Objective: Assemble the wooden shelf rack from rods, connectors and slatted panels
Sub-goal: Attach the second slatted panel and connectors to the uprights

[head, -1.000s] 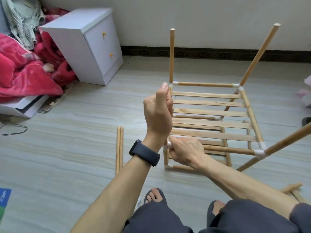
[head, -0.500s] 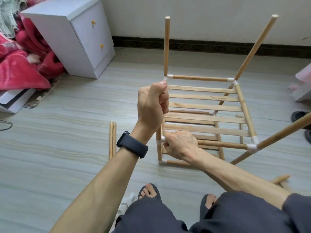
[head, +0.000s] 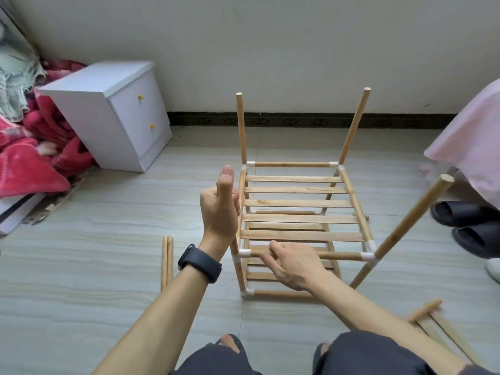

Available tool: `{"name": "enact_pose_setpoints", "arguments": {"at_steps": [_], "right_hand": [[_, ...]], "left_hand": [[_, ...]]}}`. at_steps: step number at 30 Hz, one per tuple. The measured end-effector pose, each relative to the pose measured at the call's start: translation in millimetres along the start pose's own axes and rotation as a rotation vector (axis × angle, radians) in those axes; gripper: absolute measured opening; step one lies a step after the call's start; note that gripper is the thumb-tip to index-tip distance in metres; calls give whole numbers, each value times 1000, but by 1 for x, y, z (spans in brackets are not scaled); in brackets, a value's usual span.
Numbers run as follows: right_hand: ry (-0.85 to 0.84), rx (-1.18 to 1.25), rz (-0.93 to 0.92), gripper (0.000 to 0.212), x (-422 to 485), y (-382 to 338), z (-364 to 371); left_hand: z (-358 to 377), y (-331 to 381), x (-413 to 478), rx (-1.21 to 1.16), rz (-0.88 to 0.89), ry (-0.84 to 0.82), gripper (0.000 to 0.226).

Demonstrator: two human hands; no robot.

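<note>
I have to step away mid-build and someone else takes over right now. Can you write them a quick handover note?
The left hand grips the near-left upright rod just above its white connector.
The right hand has its fingers pinching the front rod beside that connector.
The rack stands on the floor.
Done: two slatted tiers, with uprights at all four corners.
Left: probably seat the held upright, then add the next tier. Spare rods lie on the floor to the rack's left, more parts to its right.
</note>
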State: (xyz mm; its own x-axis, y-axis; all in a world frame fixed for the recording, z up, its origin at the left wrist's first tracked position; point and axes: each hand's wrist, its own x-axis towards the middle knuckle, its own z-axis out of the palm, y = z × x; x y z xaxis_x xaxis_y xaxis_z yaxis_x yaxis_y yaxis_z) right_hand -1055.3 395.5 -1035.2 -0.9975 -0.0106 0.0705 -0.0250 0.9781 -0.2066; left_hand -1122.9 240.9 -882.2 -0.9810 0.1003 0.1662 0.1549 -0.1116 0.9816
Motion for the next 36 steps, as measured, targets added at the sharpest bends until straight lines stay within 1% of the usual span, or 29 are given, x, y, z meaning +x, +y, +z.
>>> {"name": "enact_pose_setpoints", "arguments": {"at_steps": [4,11,15,18,19,20,21,22,23,24,25,26,28,30,31,33,35,36], "right_hand": [[43,-60,49,72,7,2,10],[60,-100,83,71,9,-1,11],[77,-101,91,74,22,1,6],[37,-130,98,77,45,4,1],[9,-147,102,75,52,5,-1],[14,-162,84,65,56,5,-2],[55,-213,62,48,57,4,2],[102,-231,38,38,56,1,9],[128,-247,30,53,55,-7,18],[114,-243,33,75,53,-18,26],[123,-216,37,90,51,-29,31],[144,-198,35,98,52,-38,37],[177,-192,32,106,56,-50,47],[144,-222,36,111,58,-57,53],[125,-233,43,112,57,-58,56],[87,-267,59,115,54,-60,60],[78,-291,70,117,52,-60,62],[82,-292,67,117,52,-60,63]], "left_hand": [[0,-8,3,-17,15,-5,59],[3,-12,7,-28,40,-2,59],[1,-9,21,27,19,-54,59],[-8,-9,42,186,1,-136,77],[-16,-13,47,254,9,-149,83],[-28,-22,48,309,10,-142,85],[-42,-34,47,350,-8,-104,82],[-60,-51,42,381,-40,-40,74],[-80,-72,34,416,-86,36,62],[-103,-95,22,469,-144,108,51],[-127,-118,7,553,-212,158,43],[-150,-141,-11,668,-292,175,40],[-189,-182,-52,936,-497,104,39],[-213,-211,-92,1141,-705,-42,43],[-220,-222,-109,1198,-782,-138,47],[-224,-239,-136,1241,-862,-355,54],[-220,-252,-152,1260,-860,-543,62],[-217,-258,-156,1279,-845,-602,65]]}}
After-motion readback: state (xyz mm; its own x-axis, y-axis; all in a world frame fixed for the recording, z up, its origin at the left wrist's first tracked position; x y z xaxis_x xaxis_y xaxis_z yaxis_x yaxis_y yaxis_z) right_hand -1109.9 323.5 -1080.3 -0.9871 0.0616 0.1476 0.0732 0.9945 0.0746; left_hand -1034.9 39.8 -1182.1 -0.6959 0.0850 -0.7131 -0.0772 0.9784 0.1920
